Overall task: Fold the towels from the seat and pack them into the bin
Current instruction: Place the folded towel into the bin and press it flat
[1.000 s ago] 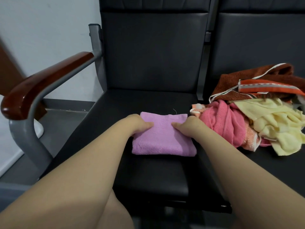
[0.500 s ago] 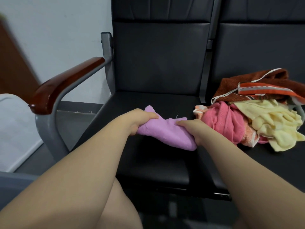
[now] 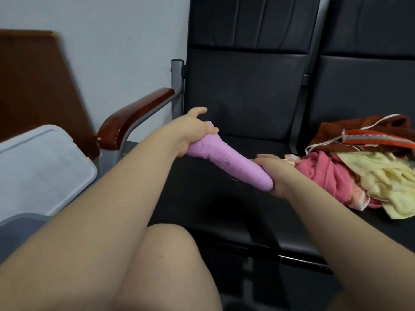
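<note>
A folded purple towel [image 3: 226, 159] hangs in the air above the black seat [image 3: 258, 198], tilted down to the right. My left hand [image 3: 193, 131] grips its upper left end, and my right hand [image 3: 272, 170] grips its lower right end. A pile of unfolded towels lies on the neighbouring seat to the right: pink [image 3: 325, 176], yellow [image 3: 381, 182] and brown with orange stripes [image 3: 368, 133]. The grey bin [image 3: 13, 227] shows at the lower left, with its pale lid [image 3: 42, 169] standing open behind it; its inside is hidden.
A wooden armrest on a grey metal frame [image 3: 132, 117] stands between the seat and the bin. A brown board [image 3: 33, 86] leans on the wall at the left. My knee [image 3: 166, 265] is in the foreground under my arms.
The purple towel was lying flat on the seat; both hands lifted it and carried it up and to the left. The view swung left, bringing the bin into sight.
</note>
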Demonstrator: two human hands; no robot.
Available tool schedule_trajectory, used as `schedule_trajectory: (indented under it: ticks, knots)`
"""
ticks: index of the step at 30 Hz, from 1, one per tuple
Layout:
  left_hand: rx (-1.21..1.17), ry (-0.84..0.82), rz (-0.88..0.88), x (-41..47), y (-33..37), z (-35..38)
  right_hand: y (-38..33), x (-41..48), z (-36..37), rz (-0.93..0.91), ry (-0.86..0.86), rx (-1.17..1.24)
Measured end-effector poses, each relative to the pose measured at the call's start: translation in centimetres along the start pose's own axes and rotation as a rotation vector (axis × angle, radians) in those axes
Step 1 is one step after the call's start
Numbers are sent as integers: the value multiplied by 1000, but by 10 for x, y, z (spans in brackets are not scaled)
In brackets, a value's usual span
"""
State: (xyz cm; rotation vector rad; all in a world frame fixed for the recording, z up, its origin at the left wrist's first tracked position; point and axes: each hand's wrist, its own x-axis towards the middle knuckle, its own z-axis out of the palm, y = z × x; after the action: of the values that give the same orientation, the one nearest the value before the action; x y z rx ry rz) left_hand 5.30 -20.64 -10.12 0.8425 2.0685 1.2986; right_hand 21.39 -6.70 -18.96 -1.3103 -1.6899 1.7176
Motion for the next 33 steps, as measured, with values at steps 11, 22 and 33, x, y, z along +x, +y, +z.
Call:
schedule_trajectory:
  ticks: [11, 22, 33]
  knots:
    - [-144, 195, -5, -60, -88, -121, -41, -46, 118, -165, -354, -77]
    - [-321, 372, -312, -160, -231, -201, -46, -100, 282, -265, -665, -747]
    - [-85, 487, -518, -228, -344, -187, 59, -148, 405, -212, -1123, -1153]
